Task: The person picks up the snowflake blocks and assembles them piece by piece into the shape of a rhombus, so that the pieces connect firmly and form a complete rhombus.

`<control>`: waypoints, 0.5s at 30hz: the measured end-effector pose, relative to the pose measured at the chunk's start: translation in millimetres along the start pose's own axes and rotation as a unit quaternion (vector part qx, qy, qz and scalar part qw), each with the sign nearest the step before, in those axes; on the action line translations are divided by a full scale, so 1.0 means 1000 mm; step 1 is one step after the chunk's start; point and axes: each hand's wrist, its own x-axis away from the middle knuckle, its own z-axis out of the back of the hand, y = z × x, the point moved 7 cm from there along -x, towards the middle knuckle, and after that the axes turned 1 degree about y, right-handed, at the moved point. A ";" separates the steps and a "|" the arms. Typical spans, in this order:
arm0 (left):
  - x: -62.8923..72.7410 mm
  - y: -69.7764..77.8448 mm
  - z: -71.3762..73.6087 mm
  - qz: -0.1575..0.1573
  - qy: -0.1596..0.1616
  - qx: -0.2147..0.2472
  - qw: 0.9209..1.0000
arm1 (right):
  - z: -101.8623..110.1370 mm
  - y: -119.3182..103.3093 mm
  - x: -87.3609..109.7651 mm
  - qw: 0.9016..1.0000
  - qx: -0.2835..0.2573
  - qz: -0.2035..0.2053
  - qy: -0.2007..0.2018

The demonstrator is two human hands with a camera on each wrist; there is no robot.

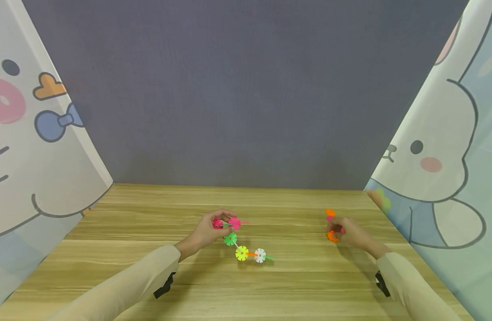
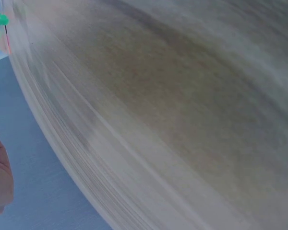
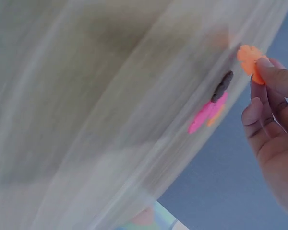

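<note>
My left hand (image 1: 209, 229) pinches the pink end of a chain of notched plastic discs (image 1: 241, 253). Pink, green, yellow and white flat discs show in it, with edge-on ones linking them, and the chain bends down toward the right. Only part of this hand shows at the left edge of the left wrist view, with green and orange discs (image 2: 1, 19) in the top corner. Over on the right, my right hand (image 1: 348, 232) holds an orange notched disc (image 3: 250, 61) between thumb and fingers.
Close by the right hand lie a pink disc (image 3: 201, 116), a dark disc (image 3: 222, 86) and another orange disc (image 1: 330, 212) on the wooden table (image 1: 169, 196). A grey panel (image 1: 237, 98) rises behind, with cartoon-printed sheets (image 1: 438, 116) at both sides.
</note>
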 end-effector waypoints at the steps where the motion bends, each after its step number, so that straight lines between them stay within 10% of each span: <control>1: 0.000 0.000 0.000 0.001 0.000 -0.001 1.000 | 0.001 0.000 -0.001 1.000 -0.005 -0.001 0.001; 15: -0.013 -0.025 -0.003 -0.021 0.004 0.000 1.000 | -0.001 -0.022 -0.021 0.994 -0.093 -0.015 0.064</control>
